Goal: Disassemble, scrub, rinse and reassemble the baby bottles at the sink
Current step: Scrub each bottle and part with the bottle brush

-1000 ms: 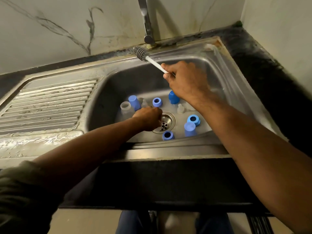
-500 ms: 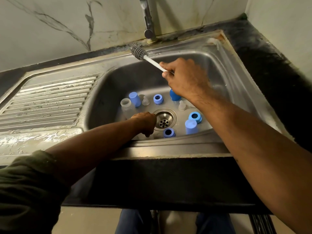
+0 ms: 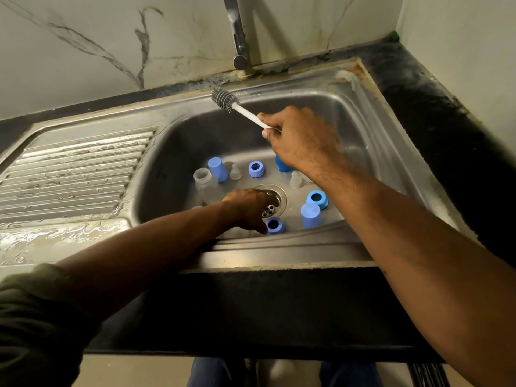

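Down in the steel sink [image 3: 371,113] now, bottle parts scattered all over the basin floor. Right hand [image 3: 300,139] raised over the far half of the basin, fingers clenched round the white handle of a bottle brush [image 3: 240,107], grey bristle head pointing up and left toward the far rim, just below the tap [image 3: 240,37]. Left hand [image 3: 248,206] reaching low onto the basin floor, partly covering the drain [image 3: 275,203], fingers curled downward with a fingertip touching a blue collar ring [image 3: 274,225] at the near edge; whether anything is actually grasped, cannot tell.

Left of the drain, a clear bottle body [image 3: 206,184] lying tilted with its open mouth facing far-left, its lower end hidden by the left hand. Just beside it, a blue cap [image 3: 217,169] standing, then a clear teat [image 3: 236,173] upright, then a second blue ring [image 3: 257,169]. Peeking out under the right wrist, another blue cap [image 3: 283,164], mostly hidden. Right of the drain, a second clear teat [image 3: 294,180], a third blue ring [image 3: 317,199], and nearer, one more blue cap [image 3: 310,215] standing upright.

Ribbed drainboard [image 3: 72,174] off to the left, wet and shiny near its front. Dark worktop [image 3: 435,107] wrapping the right side and far corner, marbled wall [image 3: 111,46] behind.
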